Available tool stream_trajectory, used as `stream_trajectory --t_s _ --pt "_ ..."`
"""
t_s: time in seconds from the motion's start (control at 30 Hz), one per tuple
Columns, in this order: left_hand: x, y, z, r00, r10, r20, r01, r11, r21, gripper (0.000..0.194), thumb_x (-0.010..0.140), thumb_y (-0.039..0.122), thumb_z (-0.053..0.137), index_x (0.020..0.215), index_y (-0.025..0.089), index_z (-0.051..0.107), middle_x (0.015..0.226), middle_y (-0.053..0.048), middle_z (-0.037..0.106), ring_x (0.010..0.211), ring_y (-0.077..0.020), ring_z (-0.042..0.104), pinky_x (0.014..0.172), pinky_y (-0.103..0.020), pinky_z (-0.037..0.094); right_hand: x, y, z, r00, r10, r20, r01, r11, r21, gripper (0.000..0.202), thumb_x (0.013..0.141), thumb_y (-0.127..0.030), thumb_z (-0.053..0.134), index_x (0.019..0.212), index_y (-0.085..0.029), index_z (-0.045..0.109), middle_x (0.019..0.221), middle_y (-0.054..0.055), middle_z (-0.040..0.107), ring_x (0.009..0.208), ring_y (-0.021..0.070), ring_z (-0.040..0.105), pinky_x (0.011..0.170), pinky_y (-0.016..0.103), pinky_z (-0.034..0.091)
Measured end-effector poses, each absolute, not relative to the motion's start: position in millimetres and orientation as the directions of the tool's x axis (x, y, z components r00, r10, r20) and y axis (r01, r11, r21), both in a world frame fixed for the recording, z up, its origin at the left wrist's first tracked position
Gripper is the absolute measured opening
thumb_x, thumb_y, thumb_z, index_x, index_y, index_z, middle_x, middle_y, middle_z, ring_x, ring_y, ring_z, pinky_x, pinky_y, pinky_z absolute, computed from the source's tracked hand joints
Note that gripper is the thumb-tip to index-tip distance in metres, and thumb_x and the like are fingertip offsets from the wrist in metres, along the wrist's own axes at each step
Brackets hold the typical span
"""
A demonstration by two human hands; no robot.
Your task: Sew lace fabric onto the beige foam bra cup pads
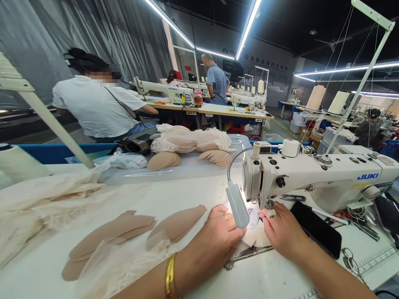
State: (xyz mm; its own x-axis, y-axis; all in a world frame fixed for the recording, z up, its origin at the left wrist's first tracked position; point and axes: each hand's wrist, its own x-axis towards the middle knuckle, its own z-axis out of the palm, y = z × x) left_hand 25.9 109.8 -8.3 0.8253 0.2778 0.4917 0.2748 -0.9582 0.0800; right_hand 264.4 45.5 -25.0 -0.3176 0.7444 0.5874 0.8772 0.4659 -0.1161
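Note:
A white JUKI sewing machine (324,174) stands in front of me, its small grey lamp (237,205) lighting the needle area. Under the needle lies a small pale fabric piece (249,237). My left hand (220,234) is closed on its left side, fingers curled and partly behind the lamp. From the right, my right hand (285,230) pinches the fabric's edge beside the presser foot, with a light wrap on one finger. Left of my hands lie beige oval cut pieces (106,236) and sheer cream lace (124,265). The fingertips' exact contact is partly hidden.
Right of the machine bed are a black phone (316,228), thread snips (292,198) and scissors (352,261). A clear plastic tray (131,176) behind holds lace and beige ovals (163,160). Cream fabric (40,207) lies left. Other people work at machines beyond.

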Motion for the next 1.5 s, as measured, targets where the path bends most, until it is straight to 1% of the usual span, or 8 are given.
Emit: stream_trajectory --t_s 0.37,0.6,0.97,1.13,1.23,1.3,1.4,1.5 --pt "28 85 -12 0.835 0.241 0.496 0.269 -0.963 0.014 0.029 0.091 -0.002 0.043 0.09 0.021 0.061 0.086 0.001 0.068 0.07 -0.0203 0.057 0.09 -0.045 0.032 265 37 -17 -0.528 0.771 0.357 0.782 0.605 -0.149 0.02 0.084 -0.002 0.056 0.079 -0.021 0.058 0.083 0.001 0.059 0.077 0.0183 0.044 0.073 0.031 0.035" --pt "29 102 -12 0.836 0.241 0.494 0.261 -0.965 0.03 0.026 0.092 0.0 0.046 0.078 0.02 0.054 0.083 0.001 0.066 0.073 -0.0192 0.057 0.09 -0.045 0.034 263 40 -25 -0.465 0.823 0.327 0.83 0.534 -0.163 0.023 0.083 -0.002 0.056 0.091 -0.02 0.067 0.087 0.003 0.058 0.083 0.0212 0.047 0.073 0.031 0.034" --pt "29 125 9 0.855 0.312 0.414 0.258 -0.949 0.183 0.027 0.103 0.006 0.045 0.093 0.023 0.064 0.094 0.001 0.073 0.088 -0.0211 0.066 0.095 -0.043 0.034 255 44 -26 -0.389 0.864 0.318 0.862 0.464 -0.206 0.035 0.085 -0.001 0.051 0.107 -0.019 0.071 0.093 0.006 0.061 0.085 0.0232 0.05 0.072 0.033 0.037" --pt "30 110 -3 0.839 0.428 0.335 0.457 -0.889 -0.009 0.023 0.091 0.0 0.056 0.097 0.02 0.067 0.103 -0.005 0.074 0.094 -0.0254 0.067 0.098 -0.048 0.037 258 46 -32 -0.394 0.859 0.326 0.869 0.464 -0.172 0.037 0.084 -0.001 0.05 0.108 -0.02 0.07 0.091 0.006 0.061 0.079 0.0229 0.051 0.068 0.033 0.036" --pt "27 79 -11 0.885 0.362 0.292 0.41 -0.904 -0.122 0.009 0.089 0.017 0.073 0.095 0.019 0.067 0.106 -0.006 0.074 0.092 -0.0259 0.067 0.094 -0.047 0.041 263 44 -37 -0.414 0.837 0.358 0.857 0.491 -0.157 0.032 0.088 -0.002 0.048 0.103 -0.021 0.069 0.091 0.006 0.062 0.079 0.0233 0.054 0.069 0.033 0.039" --pt "20 56 -16 0.911 0.273 0.309 0.325 -0.937 -0.131 0.018 0.093 0.035 0.078 0.093 0.021 0.067 0.102 -0.002 0.074 0.087 -0.0224 0.067 0.091 -0.044 0.043 266 42 -42 -0.41 0.822 0.394 0.851 0.501 -0.159 0.03 0.092 -0.003 0.046 0.103 -0.022 0.068 0.092 0.007 0.063 0.081 0.024 0.057 0.07 0.034 0.041" --pt "-3 28 -23 0.894 0.218 0.391 0.296 -0.943 -0.152 0.017 0.097 0.03 0.074 0.087 0.022 0.063 0.092 0.002 0.073 0.079 -0.0166 0.066 0.086 -0.04 0.043 271 42 -51 -0.408 0.801 0.438 0.836 0.52 -0.173 0.032 0.098 -0.006 0.044 0.107 -0.025 0.067 0.092 0.006 0.064 0.082 0.0245 0.06 0.069 0.034 0.044" --pt "-41 11 -21 0.766 0.394 0.507 0.488 -0.871 -0.061 0.012 0.093 0.022 0.072 0.103 0.023 0.067 0.113 -0.001 0.078 0.094 -0.0195 0.069 0.092 -0.038 0.046 274 42 -60 -0.414 0.769 0.486 0.815 0.552 -0.178 0.035 0.099 -0.007 0.043 0.114 -0.027 0.068 0.093 0.006 0.065 0.08 0.024 0.061 0.069 0.034 0.047"
